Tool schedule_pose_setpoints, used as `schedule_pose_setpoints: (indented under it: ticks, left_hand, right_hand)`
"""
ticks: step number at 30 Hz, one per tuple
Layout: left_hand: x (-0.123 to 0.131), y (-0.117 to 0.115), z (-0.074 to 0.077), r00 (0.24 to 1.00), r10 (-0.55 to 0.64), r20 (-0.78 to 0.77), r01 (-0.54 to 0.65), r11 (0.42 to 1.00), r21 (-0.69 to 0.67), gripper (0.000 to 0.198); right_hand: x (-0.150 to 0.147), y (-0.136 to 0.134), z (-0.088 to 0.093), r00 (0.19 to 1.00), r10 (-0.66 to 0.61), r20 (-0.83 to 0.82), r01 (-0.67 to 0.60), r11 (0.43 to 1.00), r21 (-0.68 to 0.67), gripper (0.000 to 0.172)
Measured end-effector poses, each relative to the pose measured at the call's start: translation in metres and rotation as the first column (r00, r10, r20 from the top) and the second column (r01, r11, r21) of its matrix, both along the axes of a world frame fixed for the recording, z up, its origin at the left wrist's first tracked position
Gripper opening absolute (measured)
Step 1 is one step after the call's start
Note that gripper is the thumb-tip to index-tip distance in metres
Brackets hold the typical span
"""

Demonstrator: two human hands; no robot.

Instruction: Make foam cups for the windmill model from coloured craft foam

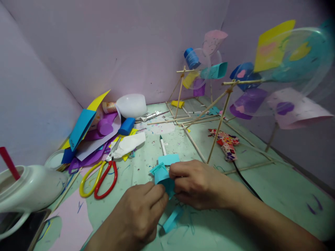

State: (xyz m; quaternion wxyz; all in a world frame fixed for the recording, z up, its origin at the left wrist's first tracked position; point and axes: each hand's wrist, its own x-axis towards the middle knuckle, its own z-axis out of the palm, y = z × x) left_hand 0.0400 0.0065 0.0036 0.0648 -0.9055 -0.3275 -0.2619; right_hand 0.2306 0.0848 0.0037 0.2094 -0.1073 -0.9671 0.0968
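Note:
Between my hands is a small piece of turquoise paper [160, 173], curved at its lower part. My left hand [140, 209] is closed, its fingertips pinching the paper's lower left edge. From the right, my right hand [195, 181] pinches the same paper, its fingers curled. Just beyond lies a flat turquoise paper strip [169, 159], touching a white marker [163, 145] with a dark green tip. Another turquoise strip [172, 219] rests on the table below my hands. To the left are scissors [106, 177] with one yellow and one red handle.
Stick frames carry wheels of coloured paper cups, a near one [227, 91] at right and a farther one [182, 75] behind. Coloured papers [83, 127] pile up at left, beside a white mug [39, 186]. A patterned cloth shape [226, 142] with a black cord lies right.

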Motion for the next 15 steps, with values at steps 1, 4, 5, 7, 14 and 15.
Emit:
schedule_pose_setpoints:
  ticks: [1,4,5,7,14,15]
  left_hand:
    - [0.0003,-0.0002,0.0003,1.000,0.001,-0.002,-0.001,1.000,-0.002,0.026]
    - [0.0005,-0.0002,0.0003,1.000,-0.005,-0.008,0.005,1.000,-0.003,0.026]
    - [0.0003,-0.0002,-0.0002,1.000,-0.003,-0.011,0.003,1.000,-0.002,0.026]
    - [-0.0002,-0.0004,-0.0013,1.000,0.007,-0.013,-0.008,1.000,-0.006,0.027]
    - [-0.0002,-0.0012,-0.0014,1.000,0.000,0.000,0.000,1.000,-0.006,0.027]
    - [0.0000,-0.0011,-0.0014,1.000,-0.002,0.000,0.002,1.000,-0.002,0.027]
  right_hand:
    - [0.0000,-0.0001,-0.0002,1.000,-0.002,0.005,0.002,1.000,-0.002,0.018]
    - [0.0004,-0.0001,-0.0007,1.000,-0.002,0.010,0.002,1.000,-0.004,0.017]
    - [0.0006,0.0000,-0.0008,1.000,-0.002,0.008,0.002,1.000,-0.004,0.017]
    - [0.0008,0.0001,-0.0006,1.000,-0.001,0.004,0.001,1.000,-0.006,0.017]
    - [0.0004,-0.0005,0.0004,1.000,-0.003,0.003,0.003,1.000,-0.014,0.016]
    - [0.0003,-0.0006,0.0005,1.000,-0.006,0.005,0.006,1.000,-0.017,0.016]
